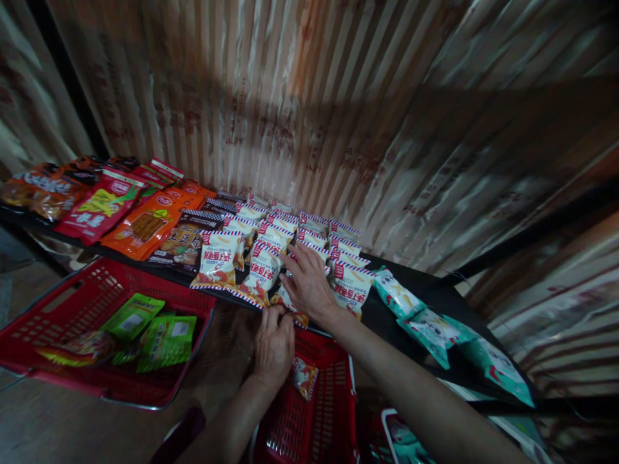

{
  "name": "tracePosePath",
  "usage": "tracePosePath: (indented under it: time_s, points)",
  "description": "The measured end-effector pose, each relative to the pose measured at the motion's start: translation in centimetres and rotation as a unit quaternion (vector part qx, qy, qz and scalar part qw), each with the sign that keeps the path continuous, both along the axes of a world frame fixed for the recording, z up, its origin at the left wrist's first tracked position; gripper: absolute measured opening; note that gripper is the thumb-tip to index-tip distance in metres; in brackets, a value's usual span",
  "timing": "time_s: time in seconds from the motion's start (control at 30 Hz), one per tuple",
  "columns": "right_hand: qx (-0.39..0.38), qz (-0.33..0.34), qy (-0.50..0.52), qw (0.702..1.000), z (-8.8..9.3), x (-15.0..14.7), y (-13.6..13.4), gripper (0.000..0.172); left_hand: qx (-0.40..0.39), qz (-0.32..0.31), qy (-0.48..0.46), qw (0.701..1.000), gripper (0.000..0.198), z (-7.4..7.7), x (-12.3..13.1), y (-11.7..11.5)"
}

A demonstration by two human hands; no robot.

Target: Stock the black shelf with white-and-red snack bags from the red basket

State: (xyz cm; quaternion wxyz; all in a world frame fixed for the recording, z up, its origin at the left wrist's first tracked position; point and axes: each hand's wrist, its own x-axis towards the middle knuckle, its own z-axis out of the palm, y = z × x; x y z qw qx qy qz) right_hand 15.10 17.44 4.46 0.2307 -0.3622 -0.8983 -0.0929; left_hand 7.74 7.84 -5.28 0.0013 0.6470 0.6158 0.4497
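Rows of white snack bags [265,269] with striped edges and red lettering stand on a black shelf [394,325]. My left hand [274,345] is at the shelf's front edge, its fingers curled on the lower edge of a front snack bag [285,298]. Above it, my right hand [309,283] lies over the upper part of this bag, fingers stretched out and slightly bent among the neighbouring bags. The hand hides most of that bag. Below my hands, a red basket [338,386] contains a small orange and white packet [304,377].
Left on the shelf are brown potato snack bags [186,238], orange bags [145,222] and red bags [99,203]. Teal bags [430,328] lie at the right. Another red basket [62,303] holds green packets [167,341]. Behind the shelf is a corrugated, plastic-covered wall [271,96].
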Motion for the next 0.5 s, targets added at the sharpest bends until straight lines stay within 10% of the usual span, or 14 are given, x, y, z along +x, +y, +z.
tracePosePath:
  time_s: [0.5]
  points:
    - [-0.075, -0.059, -0.215, 0.972, 4.1, -4.4, 2.2, 0.026, 0.027, 0.099, -0.029, 0.994, 0.018, 0.7, -2.4, 0.6]
